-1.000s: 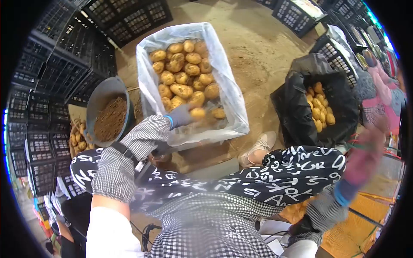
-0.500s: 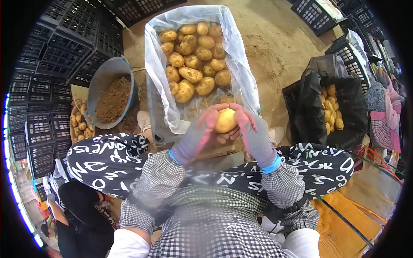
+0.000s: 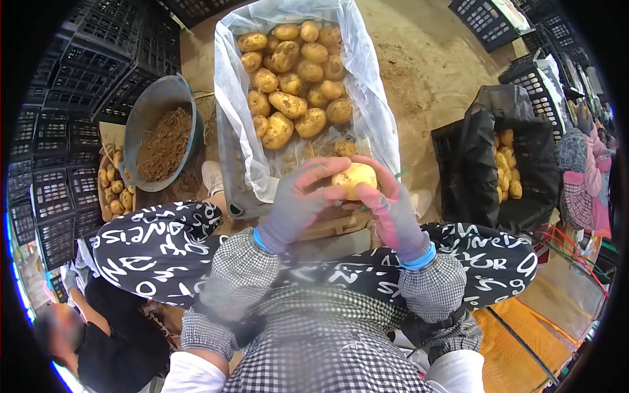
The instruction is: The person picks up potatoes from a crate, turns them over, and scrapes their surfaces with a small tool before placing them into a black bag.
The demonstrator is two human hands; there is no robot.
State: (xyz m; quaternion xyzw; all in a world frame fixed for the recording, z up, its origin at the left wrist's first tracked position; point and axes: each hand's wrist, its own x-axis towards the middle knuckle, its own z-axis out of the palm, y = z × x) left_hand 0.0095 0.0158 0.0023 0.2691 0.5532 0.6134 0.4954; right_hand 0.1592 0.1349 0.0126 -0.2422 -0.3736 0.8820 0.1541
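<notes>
A pale yellow potato (image 3: 354,179) is between my two gloved hands, held above the near end of a crate (image 3: 230,124) lined with white plastic film. My left hand (image 3: 296,202) has its fingers and thumb curled against the potato's left side. My right hand (image 3: 393,211) grips the right side, its thumb across the front. Both gloves are grey with pink fingers. Farther inside the crate lies a heap of soil-marked potatoes (image 3: 288,82). One dirty potato (image 3: 344,148) rests apart from them, just beyond my fingers.
On the left stand a tub of soil (image 3: 160,147), a container of small potatoes (image 3: 116,187) and stacked black crates (image 3: 98,59). A black-lined crate (image 3: 452,157) at right holds more potatoes (image 3: 506,167). Other people (image 3: 583,177) sit at far right and lower left (image 3: 121,334).
The potato has been turned and shifted slightly right between my hands. My left fingers have opened a little along its side. The view has moved slightly; the lower-left person shows more.
</notes>
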